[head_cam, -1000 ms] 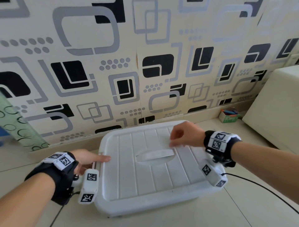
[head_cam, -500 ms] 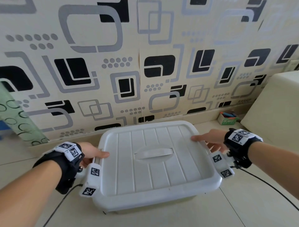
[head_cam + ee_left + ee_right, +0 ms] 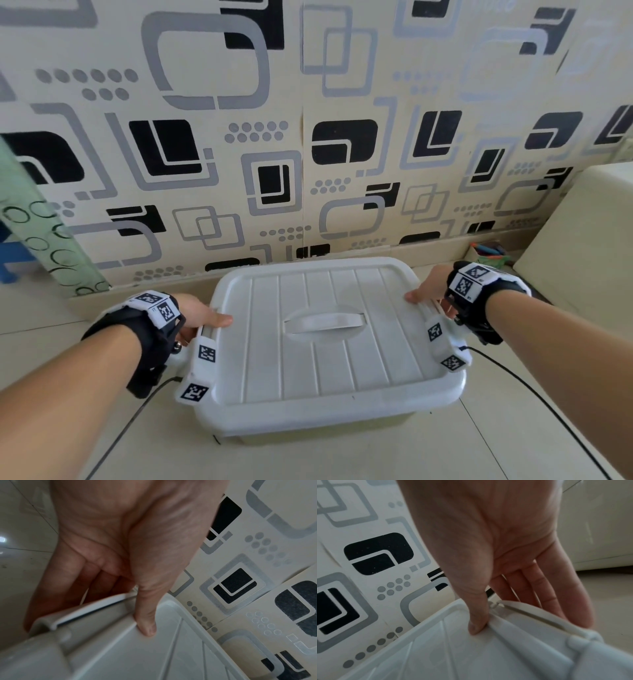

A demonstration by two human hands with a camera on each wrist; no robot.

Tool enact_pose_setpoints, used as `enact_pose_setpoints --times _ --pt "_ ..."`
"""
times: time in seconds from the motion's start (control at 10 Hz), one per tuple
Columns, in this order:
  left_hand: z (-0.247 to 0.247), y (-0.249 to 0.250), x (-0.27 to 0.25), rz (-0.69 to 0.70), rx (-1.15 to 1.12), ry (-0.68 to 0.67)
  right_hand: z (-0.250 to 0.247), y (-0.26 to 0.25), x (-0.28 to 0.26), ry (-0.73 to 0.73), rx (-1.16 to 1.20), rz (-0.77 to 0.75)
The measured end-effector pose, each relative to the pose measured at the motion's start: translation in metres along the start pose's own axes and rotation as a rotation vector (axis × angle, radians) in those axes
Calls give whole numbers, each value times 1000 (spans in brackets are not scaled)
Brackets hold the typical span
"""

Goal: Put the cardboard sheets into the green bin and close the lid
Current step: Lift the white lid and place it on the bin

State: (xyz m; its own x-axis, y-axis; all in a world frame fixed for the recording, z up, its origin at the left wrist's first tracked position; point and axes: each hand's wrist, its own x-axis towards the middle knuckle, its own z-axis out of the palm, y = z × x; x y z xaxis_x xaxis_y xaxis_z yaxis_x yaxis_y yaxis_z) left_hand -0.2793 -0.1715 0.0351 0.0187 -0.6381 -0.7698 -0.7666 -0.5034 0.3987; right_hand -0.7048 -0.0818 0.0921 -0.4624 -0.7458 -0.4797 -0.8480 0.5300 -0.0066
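Now both arms are stretched forward, one to each short side of the bin [image 3: 329, 428], which stands on the tiled floor [image 3: 394, 455] with its white lid [image 3: 329, 346] seated flat on top. The left hand [image 3: 197, 313] is laid at the lid's left edge: its thumb [image 3: 145, 615] is pressed onto the lid's top just inside the raised rim, and its fingers [image 3: 68, 582] are reached down past the side latch [image 3: 89, 608], so the grip is held on the lid's edge. The right hand [image 3: 428, 286] is mirrored at the right edge, thumb [image 3: 478, 616] on top and fingers [image 3: 556, 588] run down outside the latch [image 3: 530, 609]. Between the two grips the lid's recessed handle [image 3: 325, 322] is seen. Of the bin's pale body only a strip under the lid is shown; what lies inside cannot be told, as the cardboard sheets are nowhere visible.
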Motion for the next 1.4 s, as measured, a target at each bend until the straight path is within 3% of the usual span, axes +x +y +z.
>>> enact_pose_setpoints --times 0.2,0.4,0.6,0.9,1.1,1.3,1.4 --pt "5 3 -12 10 76 30 -1 -3 3 -68 -192 -48" --pt "2 2 2 -4 83 37 0 -6 2 -14 -432 -135" --pt "21 24 -52 -6 281 167 2 -3 4 2 -549 -223" --pt "29 32 -65 -5 384 233 6 -4 7 161 -505 -248" --pt "28 30 -65 -17 390 216 2 -7 9 80 -430 -196" --pt "20 18 -57 -29 101 148 -6 -12 3 28 -293 -181" --pt "17 20 -53 32 8 203 -10 -21 5 163 -83 -210"
